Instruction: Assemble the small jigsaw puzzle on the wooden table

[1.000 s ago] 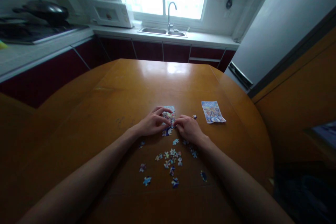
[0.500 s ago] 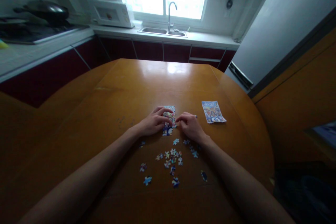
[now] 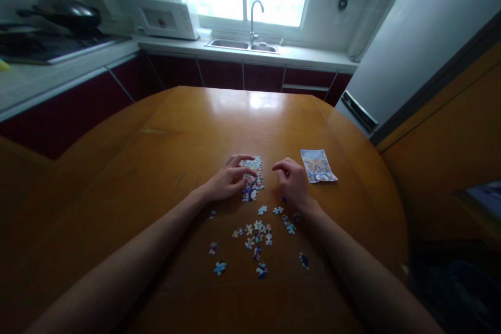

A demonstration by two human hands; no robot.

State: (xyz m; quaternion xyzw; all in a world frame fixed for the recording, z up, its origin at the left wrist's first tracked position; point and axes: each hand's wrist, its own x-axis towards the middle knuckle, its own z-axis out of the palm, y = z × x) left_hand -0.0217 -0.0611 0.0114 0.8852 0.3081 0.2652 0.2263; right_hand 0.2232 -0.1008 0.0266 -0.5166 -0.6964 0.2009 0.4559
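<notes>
A partly built jigsaw puzzle (image 3: pixel 252 180) lies on the wooden table (image 3: pixel 203 130). My left hand (image 3: pixel 229 180) rests on the puzzle's left edge, with its fingers bent and pressing on the pieces. Just right of the puzzle, my right hand (image 3: pixel 293 183) is lifted slightly, its fingers curled; nothing shows between them. Several loose puzzle pieces (image 3: pixel 256 235) are scattered on the table nearer to me, between my forearms. A printed reference picture (image 3: pixel 317 165) lies to the right of my right hand.
Behind the table runs a kitchen counter with a sink and tap (image 3: pixel 250 44), a white microwave (image 3: pixel 164 18) and a stove with a dark pan (image 3: pixel 66 13) at the left. A grey fridge (image 3: pixel 410 47) stands at the right, beside a wooden panel (image 3: pixel 450 151).
My right hand has drawn away from the puzzle's right edge, moving right and lifting a little. The left hand stays on the puzzle, shifted slightly.
</notes>
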